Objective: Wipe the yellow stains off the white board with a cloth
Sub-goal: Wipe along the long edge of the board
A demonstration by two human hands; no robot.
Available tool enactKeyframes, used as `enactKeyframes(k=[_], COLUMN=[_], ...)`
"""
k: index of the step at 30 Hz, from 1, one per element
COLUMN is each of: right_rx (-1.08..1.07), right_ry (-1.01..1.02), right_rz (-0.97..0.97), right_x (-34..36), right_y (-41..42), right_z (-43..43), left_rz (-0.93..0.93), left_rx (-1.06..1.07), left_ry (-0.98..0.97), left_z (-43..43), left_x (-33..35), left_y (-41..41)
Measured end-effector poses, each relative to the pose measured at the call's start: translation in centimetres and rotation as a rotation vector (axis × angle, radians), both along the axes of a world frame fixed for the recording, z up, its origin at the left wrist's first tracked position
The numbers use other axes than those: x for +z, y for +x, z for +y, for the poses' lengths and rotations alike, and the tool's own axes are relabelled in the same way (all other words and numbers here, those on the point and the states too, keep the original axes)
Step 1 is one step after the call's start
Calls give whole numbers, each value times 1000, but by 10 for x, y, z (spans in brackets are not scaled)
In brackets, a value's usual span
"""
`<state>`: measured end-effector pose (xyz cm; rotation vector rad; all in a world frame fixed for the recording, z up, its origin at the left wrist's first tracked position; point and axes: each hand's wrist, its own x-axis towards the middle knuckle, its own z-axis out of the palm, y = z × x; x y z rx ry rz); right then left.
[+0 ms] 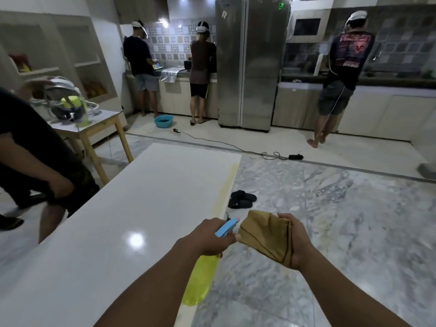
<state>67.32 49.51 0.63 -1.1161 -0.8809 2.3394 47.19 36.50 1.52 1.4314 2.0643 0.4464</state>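
A long white board [132,208] lies flat in front of me, with a pale yellow stain [230,182] running along its right edge. My left hand [210,239] grips a spray bottle [200,279] with a blue trigger head and a yellow body, held over the board's right edge. My right hand [295,237] holds a folded tan cloth [266,237] just right of the bottle's nozzle, above the marble floor. The two hands almost touch.
A person's arm and leg [47,185] stand at the board's left side. Black slippers [243,199] lie on the floor right of the board. A cable [236,147] and a blue basin [164,121] are farther off. Three people stand at the kitchen counters.
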Motion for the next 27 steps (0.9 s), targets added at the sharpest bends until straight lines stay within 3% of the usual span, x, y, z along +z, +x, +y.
enactKeyframes(k=[6,11,17,20,24,27], right_rx=[43,240,546,605,622,617], right_ry=[15,51,57,68,291,814], right_rz=[8,28,-67,-230,-308,-493], right_x=[-3,-7,-54,-81,-82,-91], right_y=[-55,-128,-235,-287,-354,-407], right_z=[105,187,331,419,501,541], left_rz=[-49,-79,-126,-126,-144,-165], left_rx=[33,126,370,481,586,641], left_ry=[12,2,10,-28,10,72], left_z=[87,154,237,281,331,362], left_x=[12,-7,-36,-48,-51,-57], left_y=[-41,-83,-150,-182,-217,-237])
